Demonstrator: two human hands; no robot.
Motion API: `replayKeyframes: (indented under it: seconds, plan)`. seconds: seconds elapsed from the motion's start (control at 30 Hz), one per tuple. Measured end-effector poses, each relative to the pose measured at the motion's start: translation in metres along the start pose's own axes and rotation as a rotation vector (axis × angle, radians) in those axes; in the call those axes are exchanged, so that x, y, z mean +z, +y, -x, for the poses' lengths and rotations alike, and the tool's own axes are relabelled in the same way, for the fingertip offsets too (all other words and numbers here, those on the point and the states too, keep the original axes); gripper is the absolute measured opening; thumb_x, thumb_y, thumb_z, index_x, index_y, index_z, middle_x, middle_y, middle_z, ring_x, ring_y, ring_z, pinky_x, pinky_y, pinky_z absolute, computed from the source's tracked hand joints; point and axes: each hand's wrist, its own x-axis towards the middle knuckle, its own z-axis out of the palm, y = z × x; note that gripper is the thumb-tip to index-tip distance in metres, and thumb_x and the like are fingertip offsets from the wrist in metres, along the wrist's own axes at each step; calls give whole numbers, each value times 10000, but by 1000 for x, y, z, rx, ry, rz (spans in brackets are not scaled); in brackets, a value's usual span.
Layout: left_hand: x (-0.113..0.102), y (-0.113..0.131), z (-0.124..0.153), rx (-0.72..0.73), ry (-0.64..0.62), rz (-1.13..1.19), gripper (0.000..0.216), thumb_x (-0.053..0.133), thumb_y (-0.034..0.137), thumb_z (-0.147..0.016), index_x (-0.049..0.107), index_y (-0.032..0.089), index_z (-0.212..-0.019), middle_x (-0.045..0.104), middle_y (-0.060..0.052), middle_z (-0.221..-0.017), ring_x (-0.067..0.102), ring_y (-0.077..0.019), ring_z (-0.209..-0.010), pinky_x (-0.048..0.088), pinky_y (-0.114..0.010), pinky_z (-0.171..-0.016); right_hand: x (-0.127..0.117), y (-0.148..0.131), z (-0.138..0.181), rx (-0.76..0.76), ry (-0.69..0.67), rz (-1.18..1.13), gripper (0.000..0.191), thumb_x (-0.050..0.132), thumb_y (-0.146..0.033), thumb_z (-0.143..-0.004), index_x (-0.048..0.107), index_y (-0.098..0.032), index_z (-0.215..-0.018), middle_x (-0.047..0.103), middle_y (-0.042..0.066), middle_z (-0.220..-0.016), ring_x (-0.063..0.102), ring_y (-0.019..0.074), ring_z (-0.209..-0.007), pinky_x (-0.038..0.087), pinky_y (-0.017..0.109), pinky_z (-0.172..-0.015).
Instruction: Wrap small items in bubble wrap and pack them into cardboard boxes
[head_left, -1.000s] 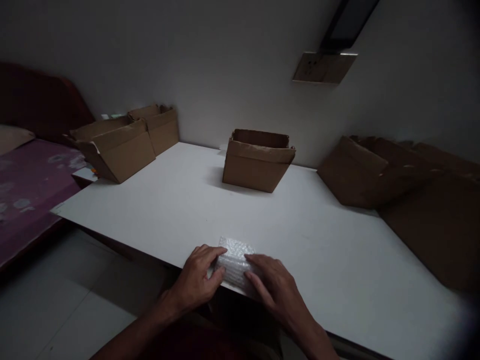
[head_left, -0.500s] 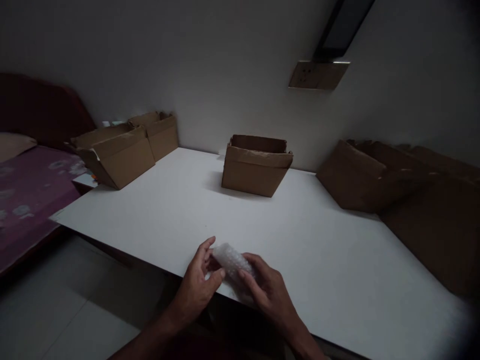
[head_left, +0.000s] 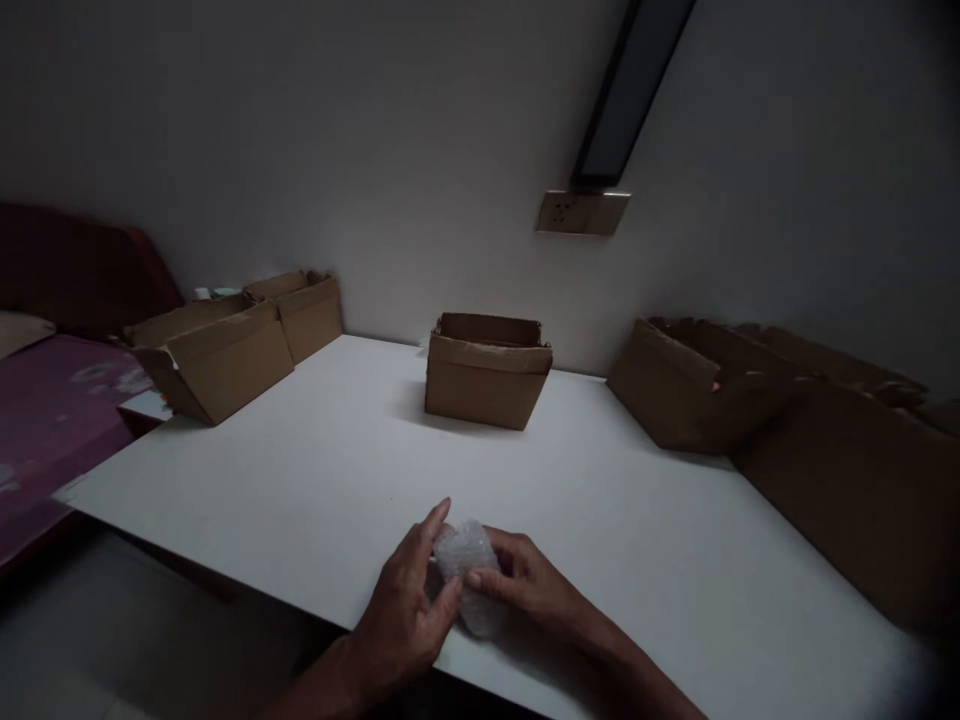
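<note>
A small bundle of bubble wrap (head_left: 463,563) is held between both hands just above the near edge of the white table (head_left: 615,520). My left hand (head_left: 409,610) grips its left side, thumb pressed to the front and index finger raised. My right hand (head_left: 529,585) pinches its right side with curled fingers. What the wrap encloses, if anything, is hidden.
An open cardboard box (head_left: 486,368) stands at the table's far middle. Two more open boxes (head_left: 217,350) sit at the far left, and flattened or tilted boxes (head_left: 750,395) line the right side. A bed with a purple cover (head_left: 45,420) lies to the left. A wall socket (head_left: 581,212) is above.
The bubble wrap lay flat under both hands; it has since been rolled into a compact bundle and lifted between the fingers. The camera has tilted up slightly.
</note>
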Motion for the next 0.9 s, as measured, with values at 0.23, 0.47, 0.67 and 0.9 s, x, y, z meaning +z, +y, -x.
replayKeyframes:
  seconds: [0.23,0.47,0.67,0.9]
  plan:
    - [-20,-11,-89,319,151,-294,587,547,152,-875,371,218,-1431,567,-146,-1321,551,-270,-1231,489,-470,-1019,-41,22,-25,17,335,-308,440,799,-511,-716,632,-128,-852,564,-4,-697,474,102,-599,347,225,-553]
    - [-27,4,-232,430,226,-673,539,536,117,-841,464,124,-1375,463,-180,-1482,362,-311,-1420,303,-482,-1151,-51,25,-21,16,241,-372,458,822,-512,-670,579,-140,-783,498,-30,-643,415,77,-542,311,206,-506]
    - [-17,-10,-287,339,90,-747,456,560,85,-765,581,155,-1215,699,-127,-1150,600,-292,-1152,329,-497,-1108,-58,30,-22,3,159,-331,463,812,-515,-682,594,-124,-797,501,-20,-665,420,73,-567,297,197,-519]
    - [-29,-12,-268,408,15,-696,186,535,67,-735,597,208,-840,712,-16,-837,656,-197,-855,381,-429,-1070,-72,20,-15,42,-18,-283,462,830,-485,-655,628,-108,-830,540,-9,-696,457,74,-584,332,190,-542]
